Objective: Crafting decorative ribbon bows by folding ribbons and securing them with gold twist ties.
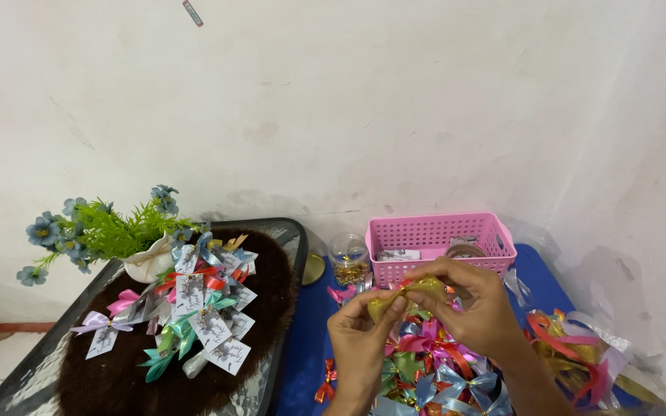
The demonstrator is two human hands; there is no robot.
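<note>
Head view: both hands, left hand and right hand, pinch a gold ribbon above the bow pile, near the pink basket; best keep the folds taut and even.

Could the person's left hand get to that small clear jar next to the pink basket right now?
Probably not at once: the left hand is busy pinching the gold ribbon together with the right hand. The clear jar stands just beyond, uncovered, with nothing between.

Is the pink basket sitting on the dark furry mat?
No, the pink basket sits on the blue surface behind the hands, while the dark furry mat lies on the tray to the left.
</note>
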